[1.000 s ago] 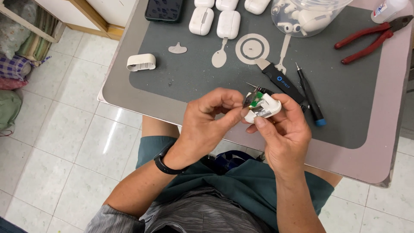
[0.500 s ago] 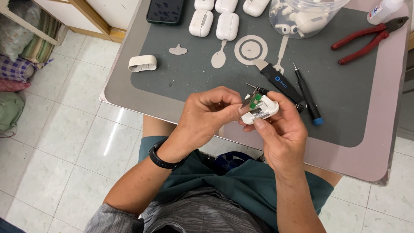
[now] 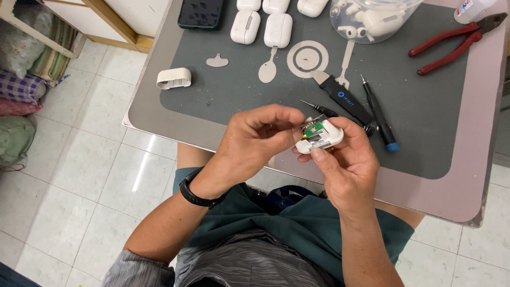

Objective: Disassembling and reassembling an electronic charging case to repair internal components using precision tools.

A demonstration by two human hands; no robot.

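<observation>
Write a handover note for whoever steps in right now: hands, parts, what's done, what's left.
Right hand: holds the opened white case from below, thumb on its near edge, above the near edge of the grey mat.
Left hand: fingertips pinched at the case's left side, by the green board showing inside.
On the mat: two black screwdrivers, black pry tool, red pliers, a loose white shell, closed white cases, thin metal picks, a clear bag of earbuds.
Done: case is open, insides exposed.
Left: board not out yet; case not closed.
</observation>
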